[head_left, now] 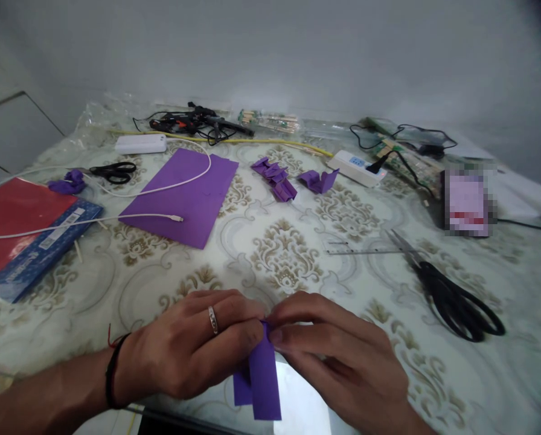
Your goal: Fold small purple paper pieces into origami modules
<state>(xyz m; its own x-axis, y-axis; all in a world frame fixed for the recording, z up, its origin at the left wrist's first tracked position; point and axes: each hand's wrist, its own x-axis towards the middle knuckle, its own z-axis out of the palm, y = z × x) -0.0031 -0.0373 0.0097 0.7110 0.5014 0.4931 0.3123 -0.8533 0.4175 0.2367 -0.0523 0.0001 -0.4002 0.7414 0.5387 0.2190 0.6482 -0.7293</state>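
Between my two hands, close to the table's front edge, is a folded strip of purple paper [265, 386]. My left hand [198, 344], with a ring and a dark wristband, pinches its upper end between thumb and fingers. From the other side, my right hand [343, 350] grips the same end with thumb and fingertips. Two flaps of the strip hang down toward me; its top fold is mostly covered by my fingers. Farther back lie a pleated purple paper piece [276, 179], a smaller folded purple piece [319, 180] and flat purple sheets [180, 193].
Large black-handled scissors [451, 296] lie at right over a clear ruler [361, 251]. Smaller scissors [114, 172], a red-and-blue packet [30, 235] and a white cable [162, 216] are at left. A power strip [356, 168] and a blurred phone-like object [467, 202] sit at back right.
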